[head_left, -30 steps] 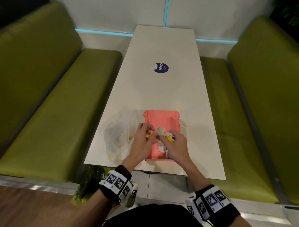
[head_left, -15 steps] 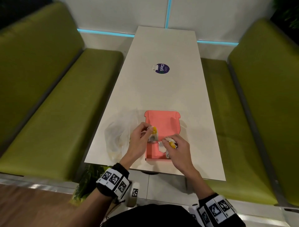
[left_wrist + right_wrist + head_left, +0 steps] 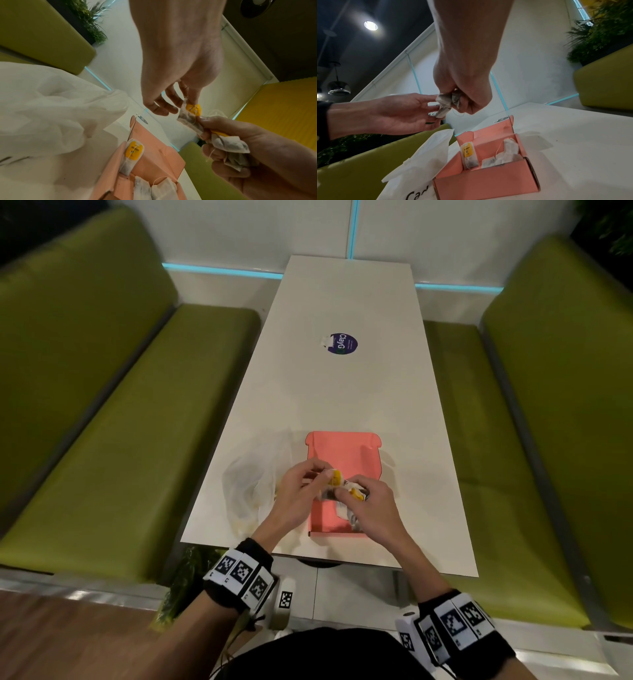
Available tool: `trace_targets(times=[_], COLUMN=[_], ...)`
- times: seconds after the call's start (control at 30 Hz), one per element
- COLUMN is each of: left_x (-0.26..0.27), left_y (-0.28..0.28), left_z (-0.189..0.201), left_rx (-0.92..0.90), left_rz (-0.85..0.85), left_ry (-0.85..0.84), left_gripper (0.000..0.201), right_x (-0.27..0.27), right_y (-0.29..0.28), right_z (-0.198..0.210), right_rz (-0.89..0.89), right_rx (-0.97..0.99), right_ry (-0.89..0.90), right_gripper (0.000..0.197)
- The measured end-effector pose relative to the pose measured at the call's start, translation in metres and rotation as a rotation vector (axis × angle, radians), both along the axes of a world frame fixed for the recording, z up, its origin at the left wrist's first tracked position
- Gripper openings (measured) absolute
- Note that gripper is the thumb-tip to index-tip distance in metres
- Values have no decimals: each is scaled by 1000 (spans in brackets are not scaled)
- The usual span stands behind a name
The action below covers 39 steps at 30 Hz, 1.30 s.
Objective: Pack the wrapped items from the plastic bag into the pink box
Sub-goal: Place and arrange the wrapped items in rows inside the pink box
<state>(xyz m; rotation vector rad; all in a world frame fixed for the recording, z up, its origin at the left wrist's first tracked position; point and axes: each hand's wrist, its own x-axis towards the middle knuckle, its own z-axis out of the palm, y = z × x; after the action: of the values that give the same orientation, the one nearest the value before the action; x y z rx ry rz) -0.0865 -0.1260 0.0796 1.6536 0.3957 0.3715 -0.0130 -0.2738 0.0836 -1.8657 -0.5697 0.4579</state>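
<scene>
Nearest you, wrists: both of your wrists carry black bands with square-patterned markers (image 3: 239, 573).
Right hand: your right hand (image 3: 371, 508) is curled round a bunch of tea bags (image 3: 229, 147) above the box's near half; its thumb and forefinger also pinch the lower end of one more bag.
Left hand: your left hand (image 3: 296, 494) pinches the top of that shared bag (image 3: 188, 116) between thumb and fingers, by its yellow tag; the other fingers (image 3: 159, 106) hang loosely.
Shared bag: it is stretched between your two hands, in the air over the box.
Box: the pink box (image 3: 486, 185) sits open on the table near your edge, lid flap (image 3: 342, 450) folded back away from you.
Inside the box: one bag with a yellow tag (image 3: 467, 154) leans upright against the left wall; a few white bags (image 3: 506, 152) lie at the right side, strings loose.
Plastic bag: the plastic bag (image 3: 250, 484) lies crumpled just left of the box, touching or nearly touching it; what it holds you cannot tell.
Table: the white table (image 3: 342, 392) runs away from you between two green benches (image 3: 120, 405).
Far along the table: a round purple sticker (image 3: 342, 344) lies well beyond the box.
</scene>
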Motion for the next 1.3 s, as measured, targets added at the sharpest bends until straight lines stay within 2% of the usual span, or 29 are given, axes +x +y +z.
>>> trace_targets(times=[0.33,0.43,0.53,0.67,0.77,0.83,0.97,1.1,1.2,1.3], left_x=[3,-1,-17,-38,-45,-46,-46,-46,-46,-45], left_y=[1,0,-3,-16,-19,-19,-18,-19,-18,-16], left_z=[-5,-15,-36,-58,-70,-73,-71,-69,-69,-72], left_rx=[40,122,322,679,940,1044,1086,1112,1122,1133], left_rz=[-60,-19,-21,-196,-268,-313,-329,-331,-336,-338], left_ry=[-16,44,162,348,376,379,374,401,398,386], left_gripper=[12,3,10,10,17,18,18,26,26,24], right_x=[7,11,13,16,15,14,14,14,14,16], right_y=[-2,-2,-1,11,24,32,42,47,47,41], right_z=[3,-6,-27,-55,-61,-63,-66,-65,-64,-64], right_rz=[37,53,103,139,144,123,83,45,26,-18], right_rx=[-67,-146,-280,-485,-546,-558,-520,-472,-434,-401], right_ry=[-36,-43,8,20,43,48,72,73,107,101], right_gripper=[9,8,8,22,28,27,25,18,3,12])
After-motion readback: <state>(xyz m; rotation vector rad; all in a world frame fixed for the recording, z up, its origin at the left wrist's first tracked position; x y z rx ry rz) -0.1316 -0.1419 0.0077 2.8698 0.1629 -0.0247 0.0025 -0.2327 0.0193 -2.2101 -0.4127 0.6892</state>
